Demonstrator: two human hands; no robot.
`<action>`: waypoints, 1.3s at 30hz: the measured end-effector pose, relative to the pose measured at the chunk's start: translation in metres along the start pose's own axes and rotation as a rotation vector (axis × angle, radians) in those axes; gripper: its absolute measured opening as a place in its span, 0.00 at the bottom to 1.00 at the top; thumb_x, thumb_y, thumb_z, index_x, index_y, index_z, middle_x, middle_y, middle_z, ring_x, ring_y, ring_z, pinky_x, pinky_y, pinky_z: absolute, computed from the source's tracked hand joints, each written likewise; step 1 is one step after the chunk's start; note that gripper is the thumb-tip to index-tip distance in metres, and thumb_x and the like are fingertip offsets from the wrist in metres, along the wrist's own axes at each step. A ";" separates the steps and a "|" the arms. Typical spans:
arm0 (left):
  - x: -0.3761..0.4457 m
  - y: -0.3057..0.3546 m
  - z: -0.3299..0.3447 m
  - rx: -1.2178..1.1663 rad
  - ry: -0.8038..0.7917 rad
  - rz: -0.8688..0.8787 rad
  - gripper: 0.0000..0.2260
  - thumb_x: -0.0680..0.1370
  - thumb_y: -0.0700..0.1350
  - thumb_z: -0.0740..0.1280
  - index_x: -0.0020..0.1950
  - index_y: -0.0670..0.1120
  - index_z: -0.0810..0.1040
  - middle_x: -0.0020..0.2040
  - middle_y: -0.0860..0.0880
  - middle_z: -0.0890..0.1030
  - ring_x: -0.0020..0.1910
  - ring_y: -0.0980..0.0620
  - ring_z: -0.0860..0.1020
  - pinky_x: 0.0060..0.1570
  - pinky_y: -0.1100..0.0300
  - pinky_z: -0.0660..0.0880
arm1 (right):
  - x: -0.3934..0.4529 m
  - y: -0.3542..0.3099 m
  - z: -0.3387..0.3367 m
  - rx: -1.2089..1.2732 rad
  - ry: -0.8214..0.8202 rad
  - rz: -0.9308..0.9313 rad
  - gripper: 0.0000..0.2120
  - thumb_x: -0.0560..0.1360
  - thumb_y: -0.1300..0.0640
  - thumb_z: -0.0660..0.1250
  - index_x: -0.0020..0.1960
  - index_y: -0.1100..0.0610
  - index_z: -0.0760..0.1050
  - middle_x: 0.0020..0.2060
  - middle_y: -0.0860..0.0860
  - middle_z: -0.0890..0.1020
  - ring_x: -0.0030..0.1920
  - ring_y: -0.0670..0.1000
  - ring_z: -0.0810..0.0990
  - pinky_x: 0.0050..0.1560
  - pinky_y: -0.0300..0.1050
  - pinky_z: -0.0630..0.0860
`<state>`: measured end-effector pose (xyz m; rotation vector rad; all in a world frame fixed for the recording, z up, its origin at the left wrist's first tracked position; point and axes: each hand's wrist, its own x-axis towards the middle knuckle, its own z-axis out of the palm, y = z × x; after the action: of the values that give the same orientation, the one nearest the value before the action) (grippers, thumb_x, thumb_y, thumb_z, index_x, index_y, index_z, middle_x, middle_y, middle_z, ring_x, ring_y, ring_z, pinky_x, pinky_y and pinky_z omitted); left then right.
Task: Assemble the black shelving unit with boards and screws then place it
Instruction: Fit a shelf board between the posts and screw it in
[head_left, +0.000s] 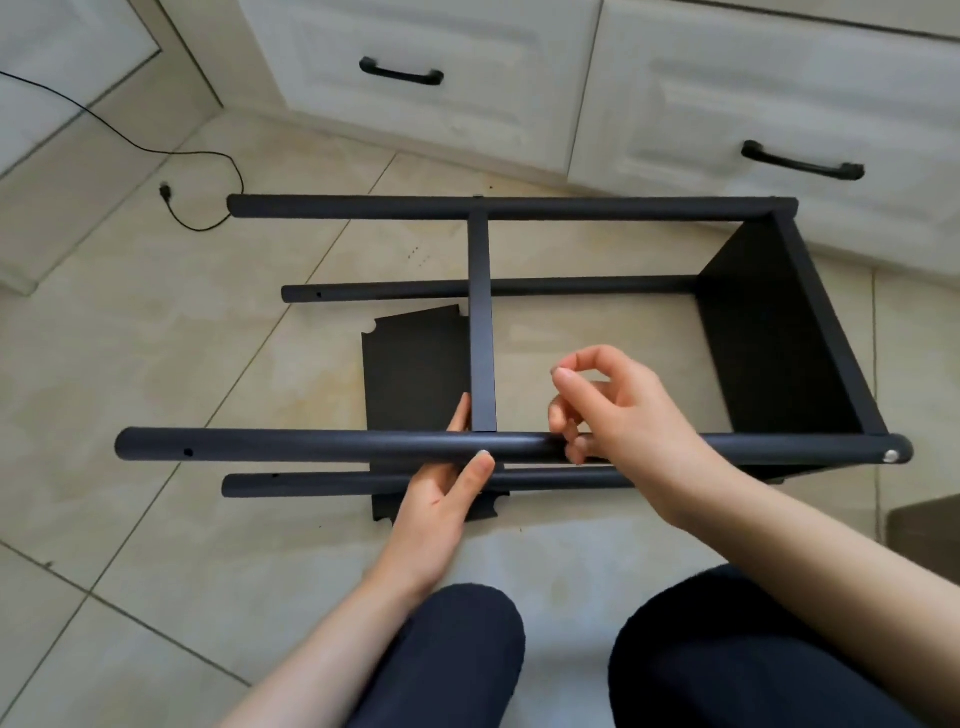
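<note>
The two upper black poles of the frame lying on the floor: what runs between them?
In the head view, a flat black crossbar spans from the far pole to the near pole.

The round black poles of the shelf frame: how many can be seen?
4. Far upper pole; thinner pole behind the middle; near pole under both hands; lowest pole beneath it. None seems hidden.

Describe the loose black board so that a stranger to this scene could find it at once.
Start at the black shelf frame lying on its side on the tiled floor. Under its poles, below the left hand, a loose board lies flat. Unlike the boards fixed between the poles, its notched corners show.
</note>
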<state>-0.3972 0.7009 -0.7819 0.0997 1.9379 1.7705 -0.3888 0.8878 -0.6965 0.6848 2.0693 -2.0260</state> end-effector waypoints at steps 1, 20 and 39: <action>0.000 0.000 0.000 -0.005 0.002 0.004 0.24 0.77 0.61 0.65 0.71 0.69 0.63 0.62 0.75 0.75 0.65 0.73 0.70 0.56 0.81 0.65 | 0.004 0.000 0.002 -0.041 0.012 -0.036 0.04 0.82 0.56 0.61 0.53 0.55 0.72 0.29 0.47 0.78 0.29 0.44 0.73 0.28 0.37 0.73; -0.010 0.017 0.003 -0.156 0.134 -0.073 0.23 0.70 0.55 0.74 0.64 0.55 0.77 0.56 0.61 0.84 0.59 0.64 0.80 0.52 0.74 0.74 | 0.057 -0.012 0.043 -0.267 -0.023 -0.033 0.08 0.82 0.53 0.63 0.44 0.53 0.72 0.46 0.57 0.80 0.47 0.56 0.83 0.45 0.52 0.84; 0.014 0.081 -0.043 1.244 -0.167 0.359 0.43 0.68 0.73 0.62 0.80 0.62 0.54 0.81 0.58 0.50 0.81 0.50 0.43 0.77 0.45 0.51 | 0.043 0.000 0.028 0.010 -0.116 0.133 0.06 0.83 0.56 0.60 0.54 0.59 0.71 0.44 0.57 0.82 0.39 0.48 0.83 0.38 0.40 0.83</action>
<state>-0.4496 0.6792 -0.7085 1.0073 2.6707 0.4208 -0.4321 0.8690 -0.7167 0.6701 1.8988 -1.9556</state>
